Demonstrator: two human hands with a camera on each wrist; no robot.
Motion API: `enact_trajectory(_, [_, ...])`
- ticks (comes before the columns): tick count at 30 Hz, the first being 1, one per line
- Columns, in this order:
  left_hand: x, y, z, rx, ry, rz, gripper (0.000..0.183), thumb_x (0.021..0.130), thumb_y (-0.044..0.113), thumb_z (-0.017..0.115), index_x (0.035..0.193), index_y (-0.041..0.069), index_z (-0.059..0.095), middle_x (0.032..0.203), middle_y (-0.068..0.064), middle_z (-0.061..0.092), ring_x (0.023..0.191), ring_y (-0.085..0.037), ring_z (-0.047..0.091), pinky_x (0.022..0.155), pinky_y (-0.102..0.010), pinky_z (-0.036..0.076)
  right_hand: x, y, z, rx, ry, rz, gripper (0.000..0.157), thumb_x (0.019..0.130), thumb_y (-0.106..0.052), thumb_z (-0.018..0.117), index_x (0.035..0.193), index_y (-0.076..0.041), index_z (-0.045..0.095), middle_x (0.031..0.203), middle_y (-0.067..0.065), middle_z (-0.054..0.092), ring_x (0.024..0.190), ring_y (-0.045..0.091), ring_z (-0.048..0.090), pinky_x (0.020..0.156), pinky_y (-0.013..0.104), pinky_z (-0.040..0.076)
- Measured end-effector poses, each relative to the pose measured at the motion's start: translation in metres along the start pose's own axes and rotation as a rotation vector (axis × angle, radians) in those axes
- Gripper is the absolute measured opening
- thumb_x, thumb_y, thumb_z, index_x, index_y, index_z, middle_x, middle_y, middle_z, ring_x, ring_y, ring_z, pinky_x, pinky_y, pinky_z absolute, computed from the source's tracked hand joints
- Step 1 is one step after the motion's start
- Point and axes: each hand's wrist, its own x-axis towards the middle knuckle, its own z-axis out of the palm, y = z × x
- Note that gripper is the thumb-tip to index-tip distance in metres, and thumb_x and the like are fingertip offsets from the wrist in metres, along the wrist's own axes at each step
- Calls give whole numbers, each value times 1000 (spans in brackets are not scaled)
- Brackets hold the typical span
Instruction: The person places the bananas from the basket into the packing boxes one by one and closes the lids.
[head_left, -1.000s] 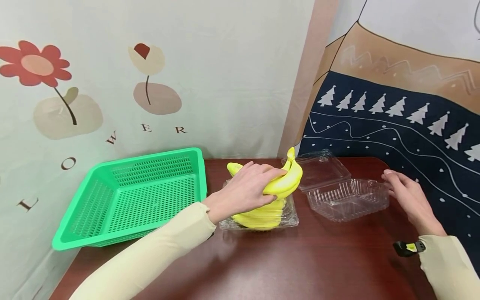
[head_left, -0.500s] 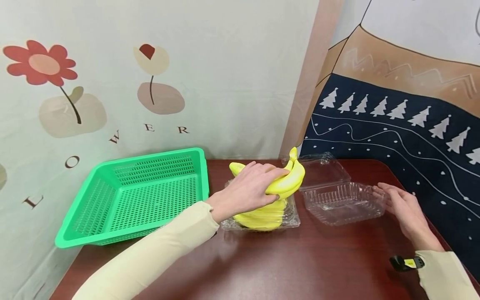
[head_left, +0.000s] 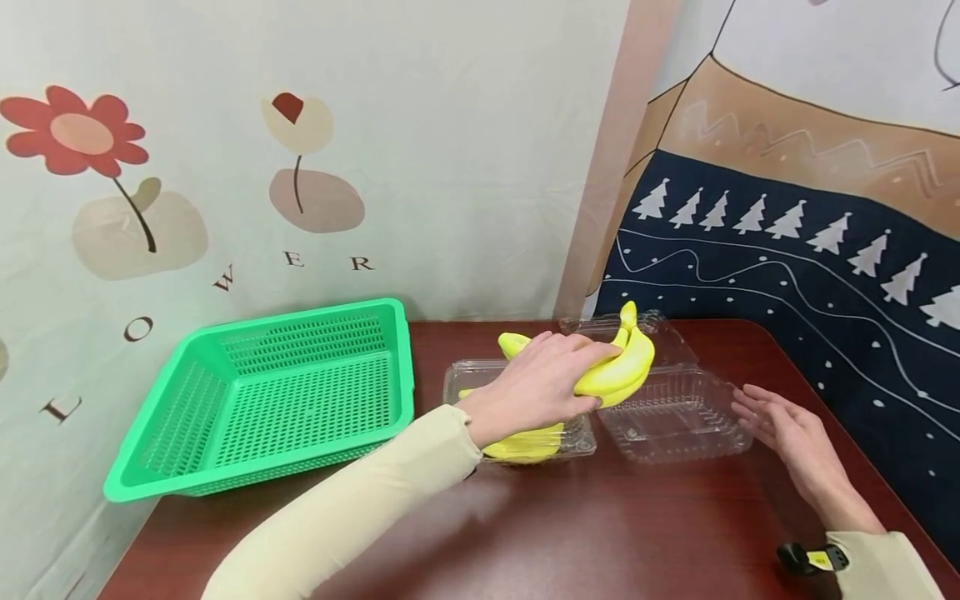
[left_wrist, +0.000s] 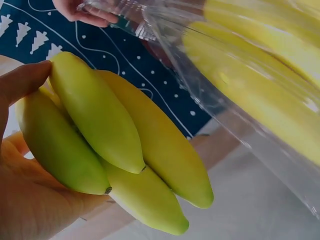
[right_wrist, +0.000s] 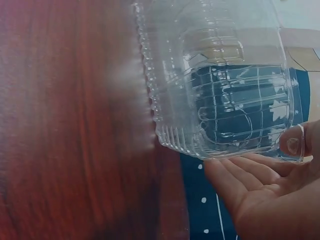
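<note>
My left hand [head_left: 536,379] grips a bunch of bananas [head_left: 618,371], its stem pointing up and to the right. In the left wrist view the thumb lies over the top of the bananas [left_wrist: 100,120] and several of their tips face the camera. The bunch is raised between a closed clear clamshell with yellow bananas inside [head_left: 525,443] and an open clear plastic container [head_left: 675,425], overlapping both. My right hand [head_left: 787,437] is at the open container's right end. In the right wrist view its thumb is at the rim of the container [right_wrist: 240,100], fingers against the outside wall.
A green perforated basket [head_left: 255,479] stands on the left of the dark red wooden table [head_left: 622,533]. The open container's lid [head_left: 675,346] lies folded back towards the wall. Printed cloths [head_left: 465,167] hang close behind and to the right.
My left hand has carried the bananas rightward from over the closed clamshell, uncovering more of its lid. The open container and my right hand have shifted slightly left and nearer to me.
</note>
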Motion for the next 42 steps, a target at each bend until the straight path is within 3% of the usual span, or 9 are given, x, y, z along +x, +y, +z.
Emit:
enact_trajectory(4, [13, 9, 5, -35, -4, 4, 63, 90, 27, 78, 149, 18, 56, 128, 3, 66, 108, -11, 58, 88, -27, 46, -2, 3, 2, 27, -10, 12, 58, 114, -21, 34, 151, 22, 23, 122, -27, 61, 108, -11, 62, 84, 10, 52])
enact_trajectory(7, [23, 17, 9, -64, -19, 0, 64, 91, 29, 78, 150, 19, 55, 128, 3, 66, 107, -11, 57, 88, -25, 46, -4, 4, 4, -21, -16, 36, 57, 114, -21, 33, 151, 21, 24, 126, -22, 61, 108, -13, 61, 84, 11, 52])
enact_trajectory(10, [34, 26, 16, -71, -28, 2, 65, 91, 32, 78, 151, 20, 54, 127, 5, 65, 104, -9, 55, 85, -23, 45, -6, 4, 5, -119, -13, 65, 57, 114, -24, 30, 153, 18, 29, 138, 2, 63, 108, -15, 58, 85, 10, 52])
enact_trajectory(13, [43, 35, 24, -84, -35, 0, 66, 91, 35, 78, 151, 21, 54, 125, 7, 64, 100, -6, 52, 82, -20, 43, -8, 3, 5, -171, -14, 89, 57, 114, -26, 28, 153, 15, 31, 148, 32, 50, 107, -16, 57, 84, 10, 51])
enact_trajectory(15, [48, 40, 31, -90, -41, -9, 67, 90, 37, 79, 151, 22, 54, 125, 7, 64, 100, -5, 51, 81, -19, 41, -9, 4, 7, -181, -14, 95, 57, 114, -26, 27, 153, 15, 31, 148, 39, 43, 107, -16, 57, 84, 10, 52])
enact_trajectory(34, [78, 72, 79, -63, -54, -62, 68, 89, 47, 78, 150, 29, 54, 125, 12, 63, 100, -2, 51, 80, -19, 38, -10, 7, 9, -154, -59, 141, 60, 115, -27, 25, 153, 18, 26, 148, 42, 42, 105, -13, 60, 84, 12, 53])
enact_trajectory(42, [86, 74, 100, -32, -51, -93, 65, 88, 49, 78, 146, 29, 57, 116, 13, 65, 90, -1, 51, 72, -18, 37, -10, 9, 9, -153, -54, 151, 60, 114, -27, 26, 153, 18, 28, 149, 40, 42, 105, -13, 59, 84, 13, 53])
